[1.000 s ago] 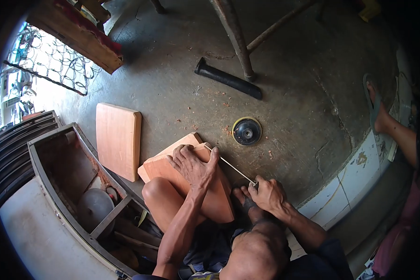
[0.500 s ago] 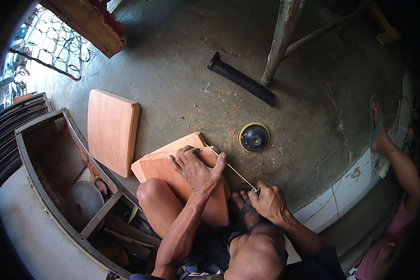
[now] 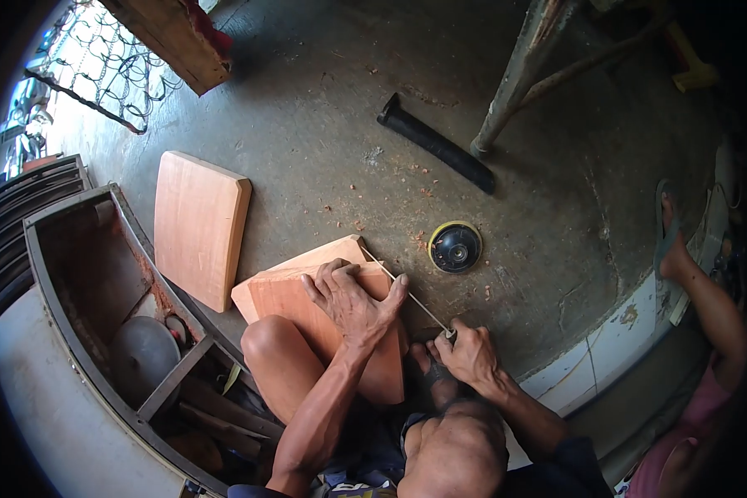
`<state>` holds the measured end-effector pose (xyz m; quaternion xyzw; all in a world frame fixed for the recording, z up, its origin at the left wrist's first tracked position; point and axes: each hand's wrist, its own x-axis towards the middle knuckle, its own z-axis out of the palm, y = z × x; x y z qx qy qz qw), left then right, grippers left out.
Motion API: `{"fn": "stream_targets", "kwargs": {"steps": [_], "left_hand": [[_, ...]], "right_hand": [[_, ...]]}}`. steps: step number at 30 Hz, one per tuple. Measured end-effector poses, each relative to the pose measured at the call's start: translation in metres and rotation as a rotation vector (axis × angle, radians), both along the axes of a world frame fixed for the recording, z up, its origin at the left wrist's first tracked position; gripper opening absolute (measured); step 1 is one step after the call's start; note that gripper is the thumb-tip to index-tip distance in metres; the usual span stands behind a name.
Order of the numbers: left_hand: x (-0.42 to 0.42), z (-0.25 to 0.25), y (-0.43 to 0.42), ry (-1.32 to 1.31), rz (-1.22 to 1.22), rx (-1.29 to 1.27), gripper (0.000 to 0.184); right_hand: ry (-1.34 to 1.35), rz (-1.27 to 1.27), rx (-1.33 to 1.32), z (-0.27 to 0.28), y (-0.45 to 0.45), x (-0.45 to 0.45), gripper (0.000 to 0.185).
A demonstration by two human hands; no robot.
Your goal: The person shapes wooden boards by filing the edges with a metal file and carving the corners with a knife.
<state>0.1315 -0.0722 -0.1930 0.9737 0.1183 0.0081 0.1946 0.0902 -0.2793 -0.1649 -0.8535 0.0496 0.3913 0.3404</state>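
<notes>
My left hand point(image 3: 349, 303) presses on a reddish wooden board point(image 3: 295, 290), its bent fingers near the far edge and its thumb at the right corner. A paler board point(image 3: 307, 256) lies under it and juts out at the far side. Both lean against my bent knee. In my right hand point(image 3: 471, 357) is the handle end of a tool with a long, thin metal rod point(image 3: 423, 305); its exact kind is unclear. The rod runs slantwise along the boards' right corner, close to my left thumb. My right fingers are closed around the handle and hide most of it.
Another wooden board point(image 3: 197, 224) lies on the floor to the left. A round black disc with a yellow rim point(image 3: 455, 247), a black tube point(image 3: 440, 149) and wood chips lie ahead. A metal-framed box point(image 3: 83, 249) stands at left, a post point(image 3: 515, 83) ahead, another person's foot point(image 3: 671, 224) at right.
My right hand and the rod have shifted slightly up and to the left along the boards' corner. My left hand stays on the board. The whole view has tilted a little.
</notes>
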Motion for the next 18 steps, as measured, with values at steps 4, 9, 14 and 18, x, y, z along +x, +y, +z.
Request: {"fn": "stream_targets", "kwargs": {"steps": [4,9,14,18], "left_hand": [[0.001,-0.006,0.002,0.032,0.035,0.007,0.075],[0.017,0.017,0.043,0.253,-0.287,0.006,0.071],[0.048,0.043,0.078,0.550,-0.491,-0.037,0.085],[0.066,0.077,0.082,0.828,-0.643,-0.004,0.084]], "right_hand": [[0.018,-0.046,0.022,-0.008,0.024,0.026,0.032],[-0.078,-0.243,0.094,-0.030,0.032,0.011,0.035],[-0.206,-0.366,0.415,-0.037,0.056,-0.021,0.065],[-0.026,-0.357,0.420,-0.033,0.067,-0.010,0.073]]}}
